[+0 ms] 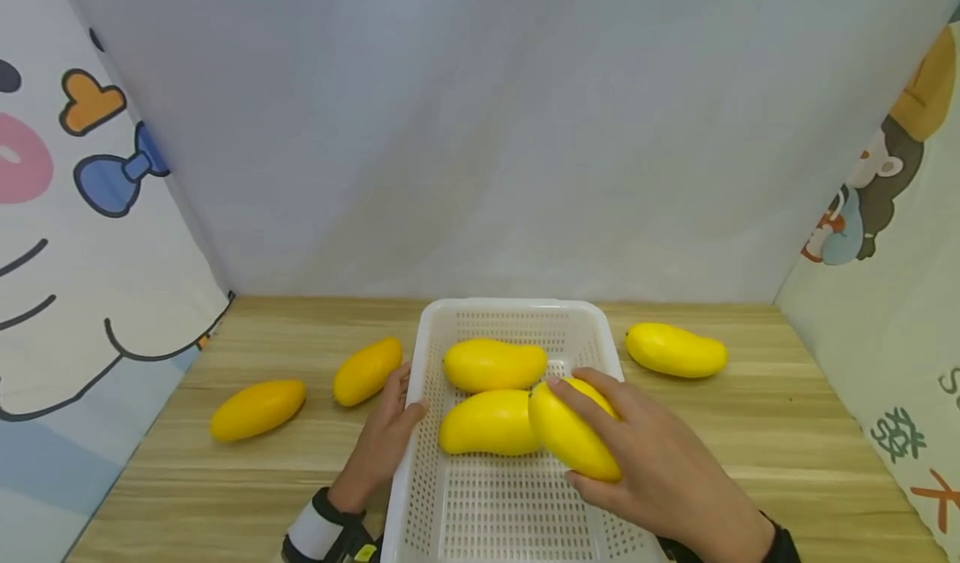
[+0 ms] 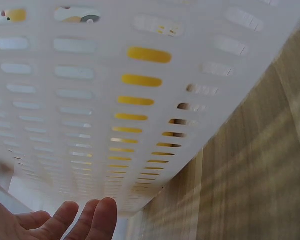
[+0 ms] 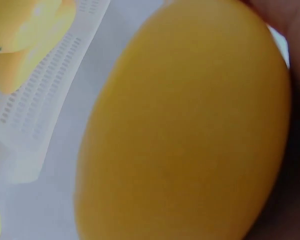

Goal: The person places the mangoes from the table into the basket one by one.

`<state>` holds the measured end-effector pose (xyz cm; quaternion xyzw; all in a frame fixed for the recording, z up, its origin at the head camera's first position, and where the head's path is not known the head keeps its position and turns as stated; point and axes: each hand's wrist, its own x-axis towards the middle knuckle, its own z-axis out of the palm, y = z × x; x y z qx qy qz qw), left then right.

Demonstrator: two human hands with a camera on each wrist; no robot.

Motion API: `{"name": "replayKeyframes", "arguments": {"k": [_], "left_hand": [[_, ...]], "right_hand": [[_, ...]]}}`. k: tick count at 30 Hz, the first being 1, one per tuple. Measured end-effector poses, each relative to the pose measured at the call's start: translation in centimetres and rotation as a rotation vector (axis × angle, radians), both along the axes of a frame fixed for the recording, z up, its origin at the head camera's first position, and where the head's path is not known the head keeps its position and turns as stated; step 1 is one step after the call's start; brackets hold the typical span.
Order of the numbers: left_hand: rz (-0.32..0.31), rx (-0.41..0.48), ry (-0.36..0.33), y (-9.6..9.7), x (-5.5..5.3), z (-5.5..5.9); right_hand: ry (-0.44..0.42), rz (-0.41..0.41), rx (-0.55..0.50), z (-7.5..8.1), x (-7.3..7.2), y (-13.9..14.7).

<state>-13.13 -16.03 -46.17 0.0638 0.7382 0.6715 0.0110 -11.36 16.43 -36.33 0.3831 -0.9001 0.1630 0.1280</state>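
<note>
My right hand (image 1: 645, 438) grips a yellow mango (image 1: 573, 430) over the right side of a white perforated plastic basket (image 1: 517, 513). That mango (image 3: 185, 125) fills most of the right wrist view. Inside the basket lie two more mangoes, one toward the back (image 1: 495, 365) and one in front of it (image 1: 483, 423). My left hand (image 1: 386, 438) is at the basket's left side, its thumb at the rim. In the left wrist view its fingers (image 2: 105, 217) look fairly straight beside the slotted wall (image 2: 105, 60).
On the wooden table (image 1: 225, 496), one mango (image 1: 367, 371) lies just left of the basket and another (image 1: 258, 410) farther left. A further mango (image 1: 675, 350) sits to the right. A pale back wall (image 1: 510, 146) and printed side panels surround the tabletop.
</note>
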Motion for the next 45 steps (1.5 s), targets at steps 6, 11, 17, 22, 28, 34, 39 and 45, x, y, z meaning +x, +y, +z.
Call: {"name": "replayKeyframes", "arguments": {"k": [6, 11, 17, 22, 28, 34, 39, 45], "left_hand": [[-0.001, 0.004, 0.005, 0.0, 0.1, -0.1], [0.002, -0.002, 0.003, 0.1, 0.0, -0.2], [-0.01, 0.006, 0.013, 0.1, 0.0, -0.2], [-0.008, 0.016, 0.02, 0.1, 0.0, -0.2], [0.0, 0.004, 0.027, 0.1, 0.0, -0.2], [0.001, -0.004, 0.031, 0.1, 0.0, -0.1], [0.013, -0.008, 0.025, 0.0, 0.0, -0.1], [0.005, -0.007, 0.021, 0.0, 0.1, -0.2]], "right_hand": [[0.036, 0.048, -0.01, 0.0, -0.2, -1.0], [0.065, 0.076, -0.012, -0.3, -0.5, -1.9], [0.045, 0.098, 0.001, -0.7, -1.0, -2.8], [0.016, 0.142, 0.005, -1.2, -1.3, -3.8], [-0.037, 0.177, 0.055, -1.7, -1.5, -5.0], [-0.059, 0.207, 0.104, -1.7, -1.5, -5.9], [-0.127, 0.202, 0.207, -1.4, -1.5, -6.8], [-0.236, 0.217, 0.32, -1.5, -1.3, -7.7]]}}
